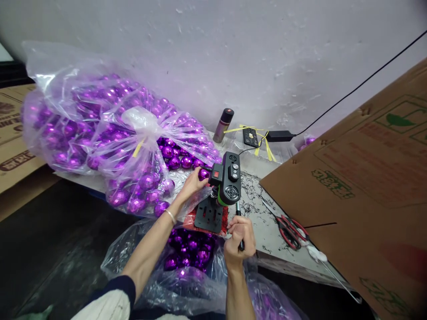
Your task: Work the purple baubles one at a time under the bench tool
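My left hand (191, 186) reaches to the left side of a small black lever press (231, 178). Its fingers close on a shiny purple ball (203, 174), held up beside the press's red switch. Wrapped round the black grip of the press lever (238, 208) is my right hand (240, 238), closed in a fist. A slotted black base plate (208, 217) sits under the press, over a red mat (189, 221). Below the table edge, an open clear bag (125, 249) holds more faceted purple balls (191, 249).
A big tied clear bag (140, 122) of purple balls fills the left. Behind stand a spray can (223, 124) and a black power adapter (279, 136). Red-handled scissors (291, 231) lie right, against a large cardboard box (353, 178). Black scraps litter the tabletop (256, 218).
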### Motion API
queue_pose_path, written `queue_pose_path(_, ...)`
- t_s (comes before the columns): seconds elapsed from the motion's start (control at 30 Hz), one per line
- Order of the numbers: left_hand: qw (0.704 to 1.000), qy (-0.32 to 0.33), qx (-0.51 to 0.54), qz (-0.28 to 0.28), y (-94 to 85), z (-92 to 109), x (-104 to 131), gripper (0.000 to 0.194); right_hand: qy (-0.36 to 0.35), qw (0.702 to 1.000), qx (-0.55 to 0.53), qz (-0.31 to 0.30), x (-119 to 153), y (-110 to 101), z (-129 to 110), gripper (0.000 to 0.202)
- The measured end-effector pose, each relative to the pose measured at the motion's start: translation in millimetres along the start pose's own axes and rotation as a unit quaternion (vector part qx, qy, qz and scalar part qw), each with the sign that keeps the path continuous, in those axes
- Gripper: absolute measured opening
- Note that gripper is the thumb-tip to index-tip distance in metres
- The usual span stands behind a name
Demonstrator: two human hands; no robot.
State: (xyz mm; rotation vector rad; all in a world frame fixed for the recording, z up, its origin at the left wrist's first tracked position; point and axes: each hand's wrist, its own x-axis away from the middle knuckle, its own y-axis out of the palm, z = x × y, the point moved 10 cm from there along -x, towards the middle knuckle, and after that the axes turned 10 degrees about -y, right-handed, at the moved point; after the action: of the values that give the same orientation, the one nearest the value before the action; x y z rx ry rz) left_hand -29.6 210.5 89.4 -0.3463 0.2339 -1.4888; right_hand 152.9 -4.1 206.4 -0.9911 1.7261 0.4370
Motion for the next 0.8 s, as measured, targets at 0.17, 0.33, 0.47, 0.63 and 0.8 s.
queue_pose_path(0.17,0.956,-0.135,0.259,-0.012,-42.8,-35.1,50.9,0.072,0.016,1.0,-0.004,0.023,-9.2,-2.7,-1.2,0.035)
queue_pose_path(0.33,0.895,-0.198,0.389,-0.096,-23.6,-55.9,102.3,0.054,0.037,0.999,-0.002,0.029,-25.4,-3.7,-3.8,0.036)
queue_pose_path(0.47,0.895,-0.215,0.371,-0.121,4.3,-71.9,120.3,0.049,0.029,0.999,0.001,0.026,-33.1,-2.5,-7.5,0.036)
queue_pose_path(0.63,0.965,-0.091,0.233,-0.075,19.2,-64.5,119.3,0.072,0.018,1.0,0.013,0.019,-31.6,-2.2,-8.3,0.035)
queue_pose_path(0.8,0.998,0.012,0.047,-0.043,27.6,-52.4,120.2,0.07,0.013,1.0,0.023,0.004,-27.1,-2.3,-7.7,0.034)
